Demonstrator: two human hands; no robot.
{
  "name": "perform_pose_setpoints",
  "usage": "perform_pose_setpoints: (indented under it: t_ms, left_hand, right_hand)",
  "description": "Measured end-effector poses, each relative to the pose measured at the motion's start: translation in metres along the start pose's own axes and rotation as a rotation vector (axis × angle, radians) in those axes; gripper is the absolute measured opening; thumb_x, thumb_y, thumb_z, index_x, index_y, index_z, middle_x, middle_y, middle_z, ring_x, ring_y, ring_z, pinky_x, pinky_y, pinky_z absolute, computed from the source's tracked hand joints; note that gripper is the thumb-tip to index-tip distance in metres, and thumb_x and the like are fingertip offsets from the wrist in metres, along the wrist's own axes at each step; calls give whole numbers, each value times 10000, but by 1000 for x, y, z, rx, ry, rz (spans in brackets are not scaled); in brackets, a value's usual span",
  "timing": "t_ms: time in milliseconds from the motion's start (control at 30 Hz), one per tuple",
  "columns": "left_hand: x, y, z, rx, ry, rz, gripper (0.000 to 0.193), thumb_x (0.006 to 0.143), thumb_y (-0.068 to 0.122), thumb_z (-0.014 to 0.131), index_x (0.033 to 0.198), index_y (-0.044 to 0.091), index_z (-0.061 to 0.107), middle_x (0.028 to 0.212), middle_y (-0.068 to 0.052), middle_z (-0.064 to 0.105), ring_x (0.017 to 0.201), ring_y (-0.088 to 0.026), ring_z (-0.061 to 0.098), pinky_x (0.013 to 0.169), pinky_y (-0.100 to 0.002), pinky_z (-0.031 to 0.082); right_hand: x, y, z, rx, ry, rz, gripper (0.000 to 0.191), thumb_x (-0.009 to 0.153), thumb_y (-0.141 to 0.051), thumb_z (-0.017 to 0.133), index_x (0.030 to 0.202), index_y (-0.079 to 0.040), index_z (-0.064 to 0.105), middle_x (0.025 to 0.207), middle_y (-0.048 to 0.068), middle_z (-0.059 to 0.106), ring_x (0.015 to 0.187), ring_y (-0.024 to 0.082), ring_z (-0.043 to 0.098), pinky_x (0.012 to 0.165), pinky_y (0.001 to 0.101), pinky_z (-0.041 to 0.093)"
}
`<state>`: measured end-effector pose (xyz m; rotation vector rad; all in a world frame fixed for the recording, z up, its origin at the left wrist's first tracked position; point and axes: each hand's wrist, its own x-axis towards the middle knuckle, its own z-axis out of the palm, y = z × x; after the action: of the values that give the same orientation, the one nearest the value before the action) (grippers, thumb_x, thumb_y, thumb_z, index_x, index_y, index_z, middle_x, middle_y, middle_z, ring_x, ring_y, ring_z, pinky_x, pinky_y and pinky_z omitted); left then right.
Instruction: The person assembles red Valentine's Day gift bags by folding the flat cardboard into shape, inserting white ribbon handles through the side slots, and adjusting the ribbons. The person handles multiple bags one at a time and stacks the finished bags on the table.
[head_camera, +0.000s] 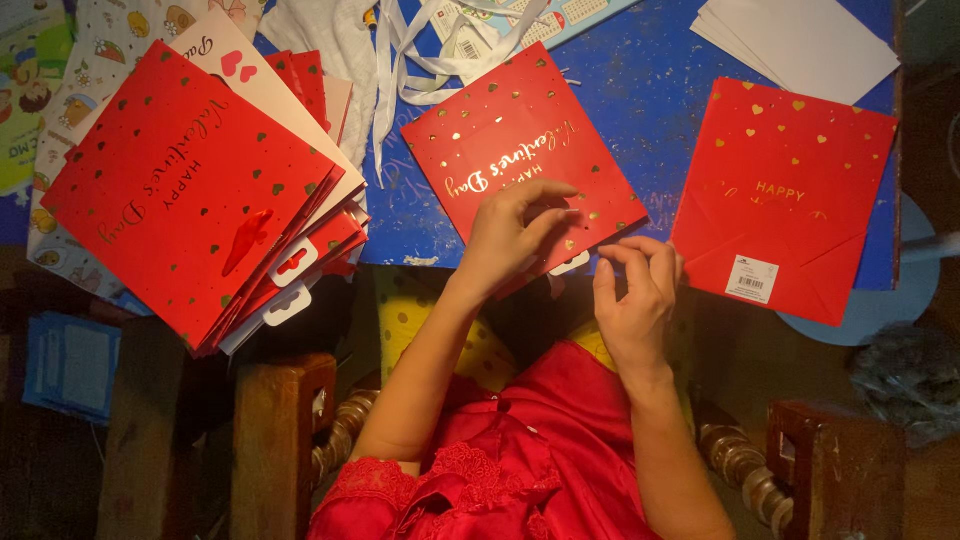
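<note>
Fingers of both left hand (510, 235) and right hand (632, 290) pinched on the flat red gift bag (520, 150).

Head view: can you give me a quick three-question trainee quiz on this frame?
1. True or false: the left hand rests on the middle red bag.
2. Where does the stack of red bags lie: A near the left edge, B near the right edge?
3. What colour is the table?

Key: 1 true; 2 A; 3 blue.
</note>
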<state>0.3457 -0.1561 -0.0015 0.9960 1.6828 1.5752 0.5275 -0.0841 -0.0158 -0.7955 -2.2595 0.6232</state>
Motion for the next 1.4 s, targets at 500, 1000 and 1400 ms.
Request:
perform_pose_setpoints:
  t_ms: [500,1000,1400]
  left_hand:
    - [9,-1,6,463,41,288,159,898,34,697,1034,72,623,935,-80,752,852,-264,763,679,-362,580]
    - [19,3,20,894,-41,454,429,737,159,802,1058,115,521,815,-72,676,744,-306,703,584,-430,511]
    - [27,-31,-3,56,-70,10,374,1013,220,669,1328,67,539,1015,-50,724,837,-146,717,694,-287,583]
  right_hand:
    - [15,1,9,83,28,30,238,938,-71,725,1172,-34,711,1150,106,616,1106,300,583,1019,429,442]
    - [27,8,25,-24,57,-14,147,937,-62,750,1081,-90,749,1047,50,622,1057,279,591,992,415,431]
    - [34,21,23,-63,31,-4,109,898,-84,776,968,-57,696,1014,74,606,1045,317,571,972,442,415]
